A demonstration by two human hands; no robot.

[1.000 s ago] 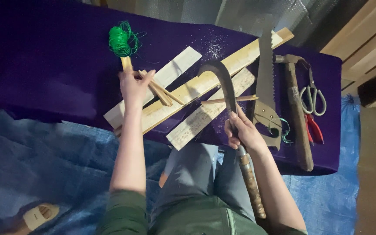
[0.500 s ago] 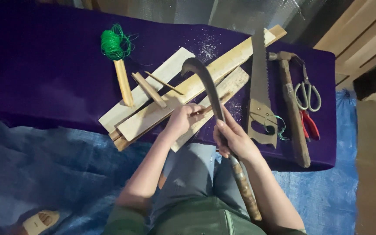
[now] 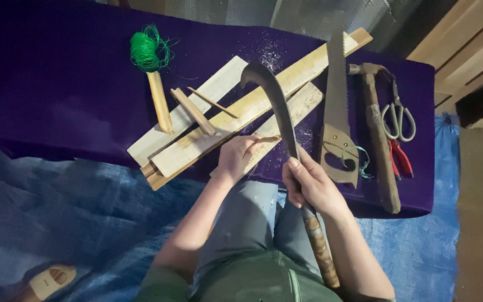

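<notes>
Purple cloth covers the desk [image 3: 57,84] in front of me, with blue tarp on the floor around my knees. Largest on it are the long wooden planks [image 3: 241,112], three pale boards lying slantwise in a loose stack; pale dust speckles the cloth near their far end. Just right of them the handsaw [image 3: 337,106] lies flat, then a hammer [image 3: 377,134], grey scissors [image 3: 399,114] and red-handled pliers [image 3: 402,159] side by side.

My right hand [image 3: 311,187] is closed around the wrapped handle of the curved billhook [image 3: 275,106], whose hooked blade lies across the planks and points away from me. My left hand [image 3: 238,156] pinches a thin wooden sliver [image 3: 268,138] at the near edge of the boards, touching the blade's side.

I judge the splitting to be partly along: three short sticks [image 3: 194,112] already lie on the planks, one beside the green twine spool [image 3: 147,50]. That twine looks untouched, and the sliver in my fingers seems not yet trimmed.
</notes>
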